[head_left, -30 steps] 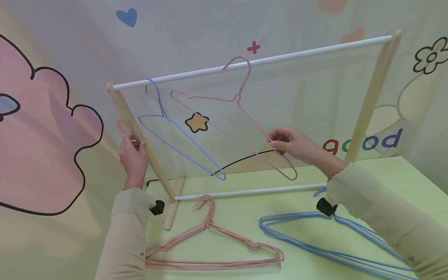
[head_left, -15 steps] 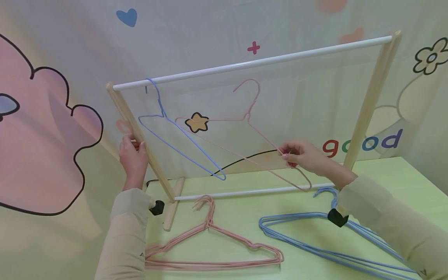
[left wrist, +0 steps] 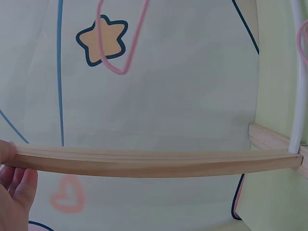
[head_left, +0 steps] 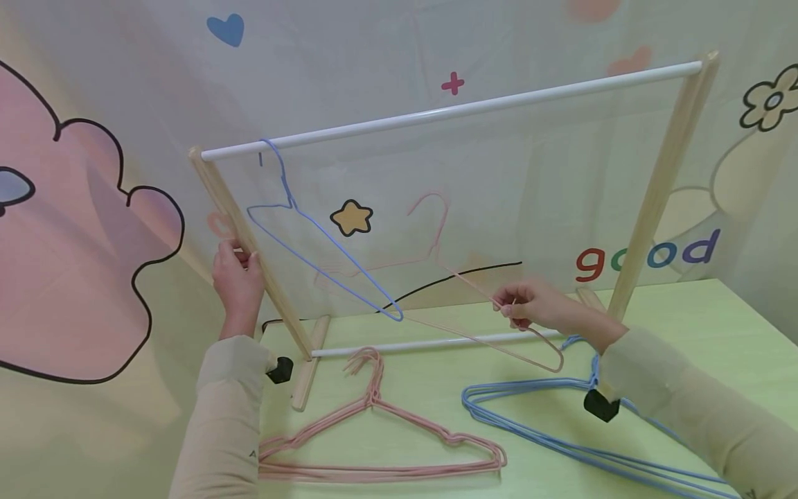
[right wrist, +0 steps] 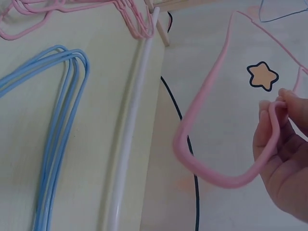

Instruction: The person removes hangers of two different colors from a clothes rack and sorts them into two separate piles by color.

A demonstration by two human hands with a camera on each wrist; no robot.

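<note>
My right hand [head_left: 530, 305] pinches a pink wire hanger [right wrist: 208, 175] near one end of its shoulder. The hanger is tilted, with its hook below the white top rail [head_left: 449, 113] of a small garment rack and off it. In the head view it overlaps a blue hanger [head_left: 286, 184] that hangs from the rail near the left end. My left hand [head_left: 240, 287] grips the rack's left wooden post [left wrist: 159, 163] partway up, fingers curled round it.
On the light green table [head_left: 736, 346] lie a stack of pink hangers [head_left: 374, 378] at front left and blue hangers [right wrist: 50, 163] at front right, partly hidden by my right sleeve. A white lower bar [head_left: 430, 344] joins the posts. A printed curtain hangs behind.
My right hand has moved down and slightly right with the pink hanger. The hook has dropped from rail height to well below the rail. The left hand and blue hanger stay put.
</note>
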